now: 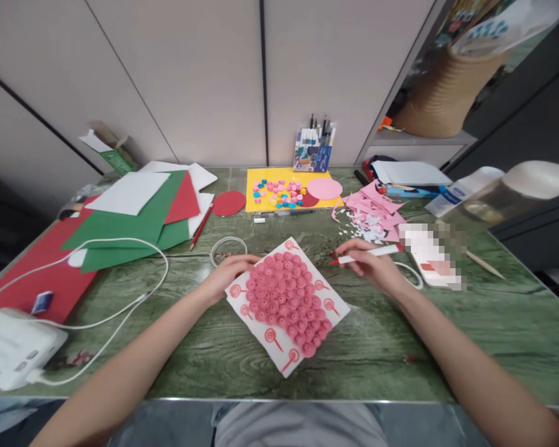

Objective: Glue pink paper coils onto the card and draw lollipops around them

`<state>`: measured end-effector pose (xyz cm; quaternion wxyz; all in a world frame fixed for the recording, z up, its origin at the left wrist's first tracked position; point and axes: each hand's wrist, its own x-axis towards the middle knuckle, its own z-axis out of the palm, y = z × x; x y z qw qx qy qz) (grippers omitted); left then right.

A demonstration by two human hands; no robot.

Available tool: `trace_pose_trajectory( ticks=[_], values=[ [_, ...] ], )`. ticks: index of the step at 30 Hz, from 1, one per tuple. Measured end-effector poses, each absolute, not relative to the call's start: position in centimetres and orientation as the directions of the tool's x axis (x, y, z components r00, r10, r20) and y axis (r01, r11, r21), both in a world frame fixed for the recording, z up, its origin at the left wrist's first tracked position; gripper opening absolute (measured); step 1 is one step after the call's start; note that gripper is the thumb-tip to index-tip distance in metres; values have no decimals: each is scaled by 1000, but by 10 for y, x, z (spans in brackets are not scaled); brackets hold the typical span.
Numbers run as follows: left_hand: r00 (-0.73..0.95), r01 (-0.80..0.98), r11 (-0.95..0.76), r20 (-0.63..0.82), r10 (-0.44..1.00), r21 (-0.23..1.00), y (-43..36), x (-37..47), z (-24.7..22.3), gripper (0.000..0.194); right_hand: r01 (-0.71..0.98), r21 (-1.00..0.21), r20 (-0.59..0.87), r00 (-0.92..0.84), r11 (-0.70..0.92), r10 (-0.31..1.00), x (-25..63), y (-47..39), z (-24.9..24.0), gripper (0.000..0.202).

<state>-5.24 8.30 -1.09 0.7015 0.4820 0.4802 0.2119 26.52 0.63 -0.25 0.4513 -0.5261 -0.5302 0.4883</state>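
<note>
A square white card (259,323) lies turned cornerwise before me, tilted slightly. Pink rolled-paper pieces (284,288) fill its middle in a dense cluster, and red lollipop-like swirls are drawn around them. At the card's upper-left edge, my left hand (230,273) grips it, the fingertips partly hidden behind it. Off to the card's right, my right hand (370,264) is closed around a white-barrelled red marker (377,251), its red tip pointing left and apart from the card.
Green paper (130,233) and red paper (56,285) cover the left side. A yellow sheet (256,202) bears small coloured pieces. Pink scraps (372,208), a phone (431,257) and a wooden stick (487,265) lie right. A white power strip (18,347) trails a cable (168,273).
</note>
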Motion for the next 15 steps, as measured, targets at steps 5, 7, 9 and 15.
trace_pose_trajectory(
  ticks=[5, 7, 9, 15],
  values=[
    [452, 259, 422, -495, 742, 869, 81, -51, -7, 31, 133, -991, -33, -32, -28, 999, 246, -4, 2, 17],
    [453, 305, 382, -486, 747, 872, 81, -51, -6, 30, 231, -973, -9, 16, -12, 1000, 236, -9, 5, 20],
    [448, 340, 350, -477, 756, 873, 81, -51, -8, 29, 316, -949, 14, 66, -8, 998, 228, -11, 5, 22],
    [443, 385, 297, -458, 771, 874, 81, -52, -12, 29, 448, -894, 76, 126, 11, 989, 215, -12, -3, 25]
  ],
)
